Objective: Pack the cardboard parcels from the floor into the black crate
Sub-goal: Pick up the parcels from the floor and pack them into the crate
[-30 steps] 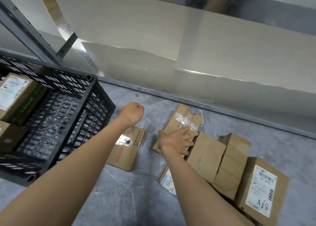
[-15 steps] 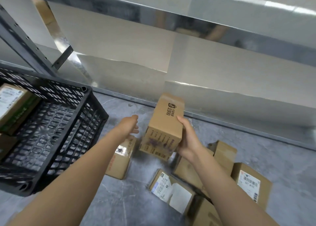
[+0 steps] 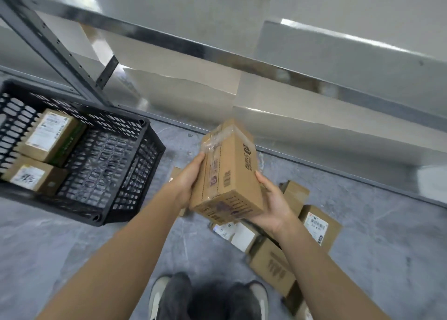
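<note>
Both hands hold one long cardboard parcel point(image 3: 228, 172) in the air above the grey floor point(image 3: 72, 252), to the right of the black crate point(image 3: 135, 174) and clear of it. The left hand point(image 3: 187, 182) presses flat against the parcel's left face, fingers closed onto it. The right hand point(image 3: 273, 204) cups the lower right corner from beneath, thumb up along the right edge. The parcel's long axis runs away from the person, its far end tilted upward toward the metal shelving point(image 3: 217, 51) and its near short end pointing down at the wearer. Crumpled clear tape point(image 3: 214, 138) wraps the far end. A dark round logo and a line of print run along the right side of the top face, and rows of dark marks cover the near end; none of it is readable.

Inside the crate, against its left side, lie two cardboard boxes point(image 3: 48, 136), each with a white shipping label whose text is too small to read. On the floor below the hands sits a cluster of more parcels point(image 3: 316, 225), several with white barcode labels. The person's shoes point(image 3: 157, 295) show at the bottom edge.
</note>
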